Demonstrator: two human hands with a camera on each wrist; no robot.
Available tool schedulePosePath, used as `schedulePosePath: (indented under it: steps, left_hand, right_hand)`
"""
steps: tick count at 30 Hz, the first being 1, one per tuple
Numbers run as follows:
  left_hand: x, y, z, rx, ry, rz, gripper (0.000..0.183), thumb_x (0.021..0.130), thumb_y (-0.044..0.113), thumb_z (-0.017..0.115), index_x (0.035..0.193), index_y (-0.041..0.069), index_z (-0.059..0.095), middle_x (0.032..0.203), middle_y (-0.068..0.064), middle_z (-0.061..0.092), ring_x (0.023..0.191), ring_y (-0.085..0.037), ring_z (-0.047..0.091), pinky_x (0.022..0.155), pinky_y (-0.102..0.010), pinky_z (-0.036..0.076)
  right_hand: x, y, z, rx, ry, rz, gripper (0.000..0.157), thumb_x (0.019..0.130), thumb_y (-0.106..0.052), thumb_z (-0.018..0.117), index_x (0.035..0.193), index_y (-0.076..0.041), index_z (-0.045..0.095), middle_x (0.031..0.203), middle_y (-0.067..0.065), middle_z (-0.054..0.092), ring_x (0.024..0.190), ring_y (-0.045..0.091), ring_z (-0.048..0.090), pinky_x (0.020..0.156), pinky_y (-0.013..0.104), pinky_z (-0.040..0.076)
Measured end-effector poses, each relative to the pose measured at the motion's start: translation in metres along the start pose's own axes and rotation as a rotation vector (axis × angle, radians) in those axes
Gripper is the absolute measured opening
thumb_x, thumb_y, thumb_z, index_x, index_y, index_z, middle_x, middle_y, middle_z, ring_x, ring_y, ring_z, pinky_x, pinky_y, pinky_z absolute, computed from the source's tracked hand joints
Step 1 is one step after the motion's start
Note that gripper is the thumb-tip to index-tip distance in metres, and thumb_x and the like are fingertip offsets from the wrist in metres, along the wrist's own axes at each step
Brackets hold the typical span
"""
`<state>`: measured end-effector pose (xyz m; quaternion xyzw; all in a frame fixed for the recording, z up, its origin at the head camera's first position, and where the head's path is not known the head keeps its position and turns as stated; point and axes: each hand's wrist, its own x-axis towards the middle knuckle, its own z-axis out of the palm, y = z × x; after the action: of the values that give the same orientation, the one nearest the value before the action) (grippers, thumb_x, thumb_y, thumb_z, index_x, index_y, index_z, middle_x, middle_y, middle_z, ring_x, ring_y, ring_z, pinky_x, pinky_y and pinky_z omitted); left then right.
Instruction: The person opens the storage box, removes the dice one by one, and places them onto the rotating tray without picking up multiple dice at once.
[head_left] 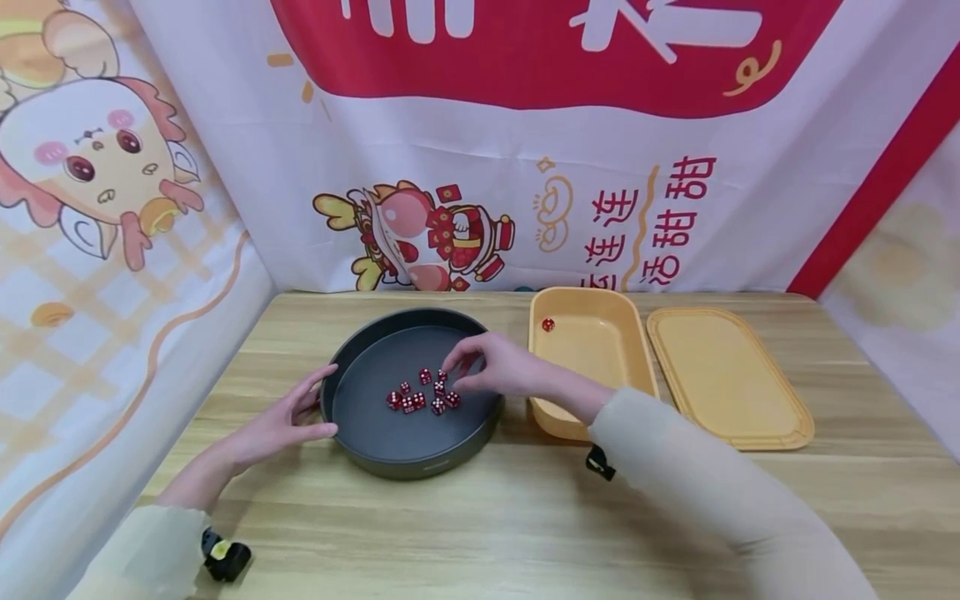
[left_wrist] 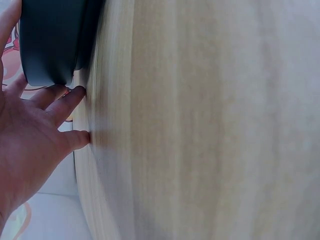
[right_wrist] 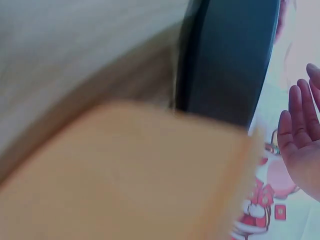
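Note:
Several red dice with white dots (head_left: pixel 407 404) lie in the middle of a round dark pan (head_left: pixel 375 437). My right hand (head_left: pixel 498 365) reaches over the pan's right rim, thumb and index finger apart and close beside the dice at the right of the group. In the right wrist view, the fingers of that hand (right_wrist: pixel 302 135) are slightly bent, with part of the hand outside the picture. With fingers and thumb spread, my left hand (head_left: pixel 281 425) rests against the pan's left side. The left wrist view shows this hand (left_wrist: pixel 35 120) low by the pan's outer wall (left_wrist: pixel 50 45).
Right of the pan stands an orange-yellow plastic box (head_left: pixel 600 354), with one red die (head_left: pixel 548 325) inside. Its flat lid (head_left: pixel 727 375) lies beside it on the wooden table (head_left: pixel 465 533). A printed cloth (head_left: pixel 517 142) hangs behind the table's back edge.

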<state>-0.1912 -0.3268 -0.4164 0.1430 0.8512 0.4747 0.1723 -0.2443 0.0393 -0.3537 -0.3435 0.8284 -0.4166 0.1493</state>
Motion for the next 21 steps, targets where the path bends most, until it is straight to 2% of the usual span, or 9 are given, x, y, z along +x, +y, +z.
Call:
schedulePosePath:
  steps: [5,12,21]
  left_hand:
    - [0.000,0.001,0.000,-0.001,-0.005,-0.009,0.086,0.094,0.020,0.067,0.157,0.021,0.008,0.155,-0.033,0.004,0.139,-0.052,0.011,0.107,-0.062,0.019]
    - [0.001,0.001,0.000,-0.003,-0.003,-0.012,0.086,0.094,0.021,0.067,0.157,0.022,0.009,0.155,-0.033,0.004,0.140,-0.052,0.011,0.108,-0.061,0.019]
    - [0.003,-0.002,-0.002,0.001,-0.006,-0.004,0.085,0.094,0.020,0.067,0.157,0.021,0.010,0.155,-0.032,0.007,0.139,-0.051,0.014,0.107,-0.060,0.021]
  right_hand:
    - [-0.015,0.007,-0.024,-0.084,0.032,-0.016,0.020,0.086,-0.010,0.075,0.106,-0.010,0.072,0.098,0.001,0.067,0.089,0.019,0.061,0.076,0.028,0.053]
    - [-0.031,0.029,-0.060,-0.120,0.132,-0.048,0.018,0.085,-0.002,0.073,0.102,-0.002,0.072,0.099,0.008,0.070,0.085,0.017,0.064,0.075,0.035,0.054]
    - [-0.040,0.075,-0.087,-0.134,0.202,0.075,0.019,0.087,-0.004,0.072,0.105,-0.001,0.071,0.101,0.012,0.068,0.092,0.023,0.062,0.081,0.039,0.052]
